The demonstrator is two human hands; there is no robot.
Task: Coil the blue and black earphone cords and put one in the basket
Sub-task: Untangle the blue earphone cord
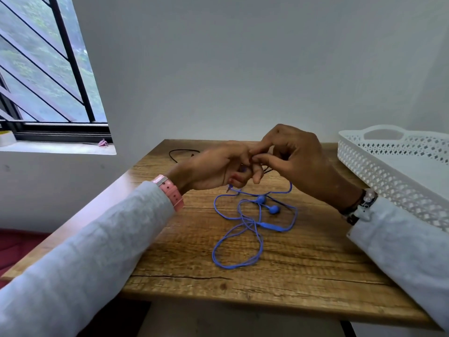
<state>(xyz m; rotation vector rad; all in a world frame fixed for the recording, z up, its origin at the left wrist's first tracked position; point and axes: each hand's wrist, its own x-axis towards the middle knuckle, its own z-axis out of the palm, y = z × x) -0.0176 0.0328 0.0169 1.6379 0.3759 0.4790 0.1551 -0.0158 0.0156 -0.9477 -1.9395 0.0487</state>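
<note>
The blue earphone cord point(243, 229) lies in loose loops on the wooden table point(303, 276), its two earbuds side by side near the middle. One end of it, with the plug showing, rises into my left hand point(216, 169), whose fingers are closed around it. My right hand point(294, 156) meets the left above the table and pinches the same cord, a strand hanging down from it. The black earphone cord point(181, 152) lies at the table's far edge, mostly hidden behind my hands. The white perforated basket point(379, 171) stands at the right.
A window with black bars point(48, 69) is at the left, with a small pink object point(103, 143) on its sill. A plain wall rises right behind the table's far edge. The table's near edge is close to me.
</note>
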